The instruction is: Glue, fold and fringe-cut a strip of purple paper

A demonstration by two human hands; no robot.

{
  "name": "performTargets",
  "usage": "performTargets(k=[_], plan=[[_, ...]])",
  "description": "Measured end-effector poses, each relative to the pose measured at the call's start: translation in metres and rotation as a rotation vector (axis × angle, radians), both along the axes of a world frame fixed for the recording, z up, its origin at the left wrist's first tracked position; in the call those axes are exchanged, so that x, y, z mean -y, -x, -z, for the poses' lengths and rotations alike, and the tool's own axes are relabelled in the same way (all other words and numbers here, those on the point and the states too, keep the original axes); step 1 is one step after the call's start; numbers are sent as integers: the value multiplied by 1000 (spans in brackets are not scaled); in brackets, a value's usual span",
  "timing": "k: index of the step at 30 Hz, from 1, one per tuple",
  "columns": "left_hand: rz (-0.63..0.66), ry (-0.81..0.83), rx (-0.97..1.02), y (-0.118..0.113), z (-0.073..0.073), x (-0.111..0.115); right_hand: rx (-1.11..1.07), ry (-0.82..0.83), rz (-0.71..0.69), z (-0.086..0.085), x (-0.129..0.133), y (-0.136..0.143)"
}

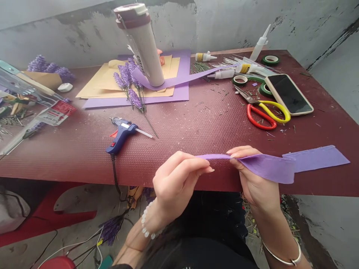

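Observation:
A purple paper strip (269,168) stretches between my two hands above the front edge of the table. My left hand (179,183) pinches its narrow, folded end between thumb and fingers. Thumb and forefinger of my right hand (256,177) grip the strip a little farther along, where it widens and drapes over the hand. Right of that hand lies a flat purple piece (316,158) with a creased upper edge; whether it joins the held strip I cannot tell.
A blue glue gun (122,134) lies on the maroon table (196,127). Behind it, a tumbler (143,48) stands on paper sheets (95,80) beside lavender sprigs (133,89). To the right are scissors (266,110), a phone (290,93), green tape rolls (270,59) and glue bottles (260,43).

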State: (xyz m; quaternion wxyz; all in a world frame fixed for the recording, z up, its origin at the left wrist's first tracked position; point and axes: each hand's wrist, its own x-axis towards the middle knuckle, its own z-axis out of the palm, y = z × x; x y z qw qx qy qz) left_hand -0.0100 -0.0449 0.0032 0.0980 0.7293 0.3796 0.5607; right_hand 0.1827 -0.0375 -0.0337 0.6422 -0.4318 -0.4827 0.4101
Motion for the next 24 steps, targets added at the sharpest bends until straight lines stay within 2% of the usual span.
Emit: performTargets(k=[6,14,20,21,24], plan=[[52,-125,-96,1,5,-4,-18,-15,50,1,-2,1],[32,-159,-143,5,9,-7,2,-21,-32,5,3,-4],[-106,-87,-205,3,11,-10,26,-40,-130,4,5,-9],[-95,-67,-254,2,11,-12,28,-38,-144,3,5,-10],[56,-58,-410,0,13,-16,40,-38,-181,3,5,-11]])
